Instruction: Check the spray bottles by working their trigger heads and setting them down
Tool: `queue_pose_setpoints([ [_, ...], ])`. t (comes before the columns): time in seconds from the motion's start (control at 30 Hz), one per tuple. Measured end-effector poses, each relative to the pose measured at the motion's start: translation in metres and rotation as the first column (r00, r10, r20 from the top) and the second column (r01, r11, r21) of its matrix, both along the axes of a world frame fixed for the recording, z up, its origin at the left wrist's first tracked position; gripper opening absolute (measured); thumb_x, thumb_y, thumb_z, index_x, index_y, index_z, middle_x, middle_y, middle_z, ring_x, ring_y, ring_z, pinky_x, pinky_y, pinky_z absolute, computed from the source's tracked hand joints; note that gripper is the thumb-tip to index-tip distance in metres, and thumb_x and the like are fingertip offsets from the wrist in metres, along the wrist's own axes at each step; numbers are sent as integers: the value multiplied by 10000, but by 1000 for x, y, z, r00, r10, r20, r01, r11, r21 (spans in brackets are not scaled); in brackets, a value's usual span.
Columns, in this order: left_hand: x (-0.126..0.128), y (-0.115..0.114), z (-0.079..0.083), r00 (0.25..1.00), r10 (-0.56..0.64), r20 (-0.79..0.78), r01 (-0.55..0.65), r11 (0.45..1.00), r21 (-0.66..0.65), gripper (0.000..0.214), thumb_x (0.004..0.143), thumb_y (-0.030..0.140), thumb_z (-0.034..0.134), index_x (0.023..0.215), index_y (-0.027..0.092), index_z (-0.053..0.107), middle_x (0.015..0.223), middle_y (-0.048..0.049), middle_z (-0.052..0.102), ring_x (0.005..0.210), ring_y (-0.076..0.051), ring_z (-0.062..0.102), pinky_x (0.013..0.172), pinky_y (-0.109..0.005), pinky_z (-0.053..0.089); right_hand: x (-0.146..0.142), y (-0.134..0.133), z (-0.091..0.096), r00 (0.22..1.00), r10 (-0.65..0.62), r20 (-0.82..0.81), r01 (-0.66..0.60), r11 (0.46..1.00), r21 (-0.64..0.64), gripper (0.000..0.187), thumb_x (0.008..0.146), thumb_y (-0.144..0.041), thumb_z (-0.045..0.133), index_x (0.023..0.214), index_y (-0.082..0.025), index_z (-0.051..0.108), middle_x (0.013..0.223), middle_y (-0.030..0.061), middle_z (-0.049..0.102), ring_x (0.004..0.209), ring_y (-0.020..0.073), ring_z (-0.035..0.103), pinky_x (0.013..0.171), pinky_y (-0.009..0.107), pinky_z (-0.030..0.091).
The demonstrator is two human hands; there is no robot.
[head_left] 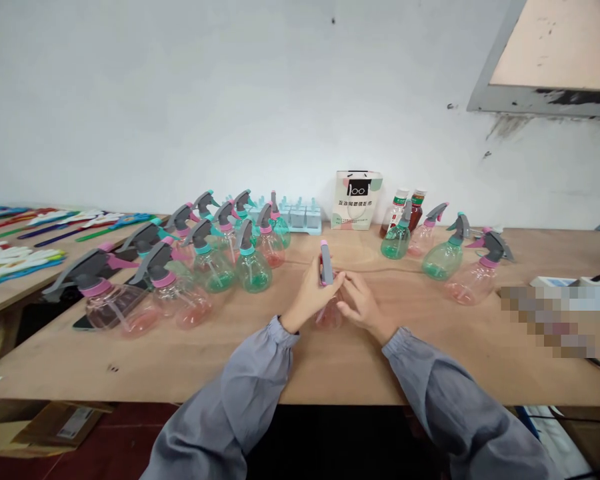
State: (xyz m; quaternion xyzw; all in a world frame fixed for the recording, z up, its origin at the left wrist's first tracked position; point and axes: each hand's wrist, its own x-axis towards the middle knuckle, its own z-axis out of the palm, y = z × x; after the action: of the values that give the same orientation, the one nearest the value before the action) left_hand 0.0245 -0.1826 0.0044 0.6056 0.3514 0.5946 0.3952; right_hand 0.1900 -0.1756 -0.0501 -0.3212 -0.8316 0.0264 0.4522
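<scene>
A spray bottle (326, 263) with a grey and pink trigger head and a clear pink body stands in front of me at the middle of the table. My left hand (310, 293) is closed round its neck from the left, just under the head. From the right, my right hand (364, 301) grips at the same collar with thumb and fingers; its fingertips meet those of the left hand. Both hands hide the collar and much of the body. To the left stand several pink spray bottles (173, 297) and green spray bottles (254, 270).
On the right stand a green spray bottle (443, 257), a pink spray bottle (473, 283) and others. Behind are a paper bag (356, 203), sauce bottles (416, 208) and a pale blue mould tray (297, 219). A power strip (563, 293) lies far right; scissors-like items (63, 220) lie left.
</scene>
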Motion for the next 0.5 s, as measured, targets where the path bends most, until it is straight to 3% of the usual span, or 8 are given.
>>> queue_pose_setpoints([
  [0.07,-5,4,1,999,28,18,-28,1000,-14,535,691,313,828,1181,248,623,1180,-95,680,1077,-248,652,1035,-404,446,21,16,11,974,-167,-156,174,984,33,433,971,-455,449,1351,-270,543,1293,118,575,1233,298,546,1074,515,441],
  [0.1,-7,5,2,999,49,19,-48,999,-24,477,698,302,814,1136,240,637,1203,-100,678,1109,-251,647,1048,-406,440,35,28,17,922,-274,-273,295,955,39,396,983,-441,430,1319,-271,552,1267,107,575,1227,280,541,1084,513,428],
  [0.17,-11,8,6,997,72,37,-70,996,-48,366,707,289,787,1045,224,661,1208,-100,684,1156,-262,639,1063,-420,438,63,58,29,742,-455,-492,523,852,0,385,969,-447,460,1284,-238,534,1256,116,548,1227,273,510,1099,525,398],
  [0.23,-15,10,10,995,61,77,-55,995,-79,294,704,281,770,976,220,675,1203,-87,693,1173,-268,641,1062,-425,447,90,91,37,610,-588,-531,660,748,-70,478,892,-463,574,1267,-176,500,1269,157,521,1257,303,462,1126,558,343],
  [0.33,-22,8,15,994,30,110,-13,988,-154,269,696,286,771,945,221,691,1159,-68,717,1160,-266,659,1007,-397,488,118,136,39,523,-715,-464,724,660,-200,652,760,-436,723,1251,-103,452,1293,229,491,1285,354,419,1134,581,306],
  [0.5,-31,5,17,976,-47,212,102,961,-258,365,718,401,793,1030,233,705,1027,-52,749,1122,-262,687,831,-317,536,130,178,31,517,-741,-429,708,652,-272,701,670,-379,784,1232,-131,445,1289,218,512,1239,353,462,1100,578,352],
])
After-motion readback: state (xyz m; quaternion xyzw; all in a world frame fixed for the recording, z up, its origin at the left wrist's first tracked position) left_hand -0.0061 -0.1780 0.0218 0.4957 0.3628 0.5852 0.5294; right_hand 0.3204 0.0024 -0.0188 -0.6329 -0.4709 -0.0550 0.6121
